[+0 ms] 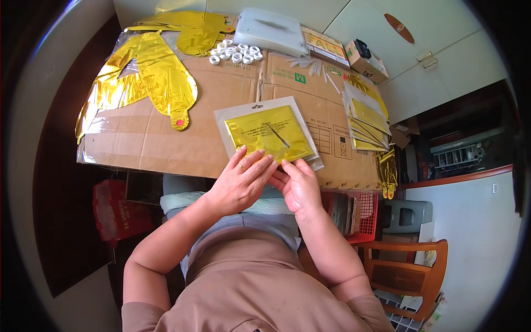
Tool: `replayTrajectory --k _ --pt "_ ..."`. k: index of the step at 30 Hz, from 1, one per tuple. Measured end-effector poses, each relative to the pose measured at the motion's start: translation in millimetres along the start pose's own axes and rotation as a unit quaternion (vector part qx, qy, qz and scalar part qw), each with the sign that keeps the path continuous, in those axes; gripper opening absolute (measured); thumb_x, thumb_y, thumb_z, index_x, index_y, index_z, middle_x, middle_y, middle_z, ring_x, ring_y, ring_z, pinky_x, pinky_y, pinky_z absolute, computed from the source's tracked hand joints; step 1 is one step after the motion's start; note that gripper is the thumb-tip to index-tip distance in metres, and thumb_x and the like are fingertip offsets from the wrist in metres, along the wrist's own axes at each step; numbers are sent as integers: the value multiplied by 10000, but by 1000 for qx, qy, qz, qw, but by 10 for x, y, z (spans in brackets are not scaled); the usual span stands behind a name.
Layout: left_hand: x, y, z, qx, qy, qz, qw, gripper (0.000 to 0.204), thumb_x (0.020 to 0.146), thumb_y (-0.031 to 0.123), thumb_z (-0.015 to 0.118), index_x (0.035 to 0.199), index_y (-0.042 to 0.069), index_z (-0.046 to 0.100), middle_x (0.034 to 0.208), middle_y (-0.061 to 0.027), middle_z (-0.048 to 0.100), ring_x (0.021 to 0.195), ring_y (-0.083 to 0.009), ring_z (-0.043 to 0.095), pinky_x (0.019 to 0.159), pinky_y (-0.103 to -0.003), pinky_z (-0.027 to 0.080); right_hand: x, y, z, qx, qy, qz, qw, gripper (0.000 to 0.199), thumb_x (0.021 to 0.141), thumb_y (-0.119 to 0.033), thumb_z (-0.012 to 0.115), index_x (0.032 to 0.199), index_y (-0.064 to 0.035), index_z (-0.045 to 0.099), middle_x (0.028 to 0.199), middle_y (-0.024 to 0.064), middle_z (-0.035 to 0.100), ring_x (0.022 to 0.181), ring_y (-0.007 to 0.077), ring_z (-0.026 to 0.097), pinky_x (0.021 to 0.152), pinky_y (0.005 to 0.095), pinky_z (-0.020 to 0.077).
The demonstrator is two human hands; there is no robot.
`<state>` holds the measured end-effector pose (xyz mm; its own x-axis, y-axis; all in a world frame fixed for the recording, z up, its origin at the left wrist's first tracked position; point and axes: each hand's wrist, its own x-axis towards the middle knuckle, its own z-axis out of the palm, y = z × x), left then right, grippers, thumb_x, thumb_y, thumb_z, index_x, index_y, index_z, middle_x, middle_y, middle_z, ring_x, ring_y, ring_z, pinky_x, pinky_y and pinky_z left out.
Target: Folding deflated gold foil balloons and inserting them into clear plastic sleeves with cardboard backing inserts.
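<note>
A clear plastic pouch [269, 133] with a folded gold foil balloon inside lies flat on the cardboard-covered table [166, 138], close to its near edge. A thin clear straw lies slanted across the gold foil. My left hand [241, 178] rests palm down on the pouch's near edge, a ring on one finger. My right hand [298, 182] is beside it, with fingertips pinching the pouch's near right corner. Both hands touch each other.
Flat gold foil balloons [160, 77] lie at the table's far left. Small white tape rolls [235, 52], a stack of clear bags [271, 27], a small box [366, 62] and packed pouches [368, 122] sit beyond. A red crate [117, 213] and wooden chair [406, 271] stand below.
</note>
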<state>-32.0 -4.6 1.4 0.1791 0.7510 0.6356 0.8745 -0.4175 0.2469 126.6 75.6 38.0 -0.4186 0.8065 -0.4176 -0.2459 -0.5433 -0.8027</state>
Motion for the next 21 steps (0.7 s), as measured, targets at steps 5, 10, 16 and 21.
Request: replayTrajectory --k 5,10,16,21 --pt "-23 -16 -2 -10 -9 0 1000 548 817 116 668 1354 31 595 1347 -121 577 1281 -311 552 1113 -568 393 -40 -162 -193 -23 -64 83 994 261 1044 -166 555 1246 0 560 1124 151 680 985 272 725 814 405 623" --pt "-20 -23 -8 -14 -13 5 1000 548 811 109 669 1349 35 598 1334 -122 587 1276 -306 556 1120 -565 387 -157 -378 -496 -248 -96 137 954 312 1033 -236 594 1218 15 592 1025 160 716 848 243 739 730 340 614" --pt "-7 -9 -25 -15 -1 -1 1000 549 774 83 692 1316 36 618 1318 -125 598 1270 -311 565 1129 -561 386 -145 -621 -482 -604 -34 -382 699 96 842 -62 773 892 -49 693 869 79 678 718 220 675 646 334 538" --pt "-3 13 -45 -9 2 -7 1000 451 770 82 697 1218 31 668 1315 -137 596 1272 -320 569 1121 -567 398 23 -544 -508 -655 -31 -543 526 155 764 -59 809 872 -81 700 1013 65 649 940 292 622 835 401 512"
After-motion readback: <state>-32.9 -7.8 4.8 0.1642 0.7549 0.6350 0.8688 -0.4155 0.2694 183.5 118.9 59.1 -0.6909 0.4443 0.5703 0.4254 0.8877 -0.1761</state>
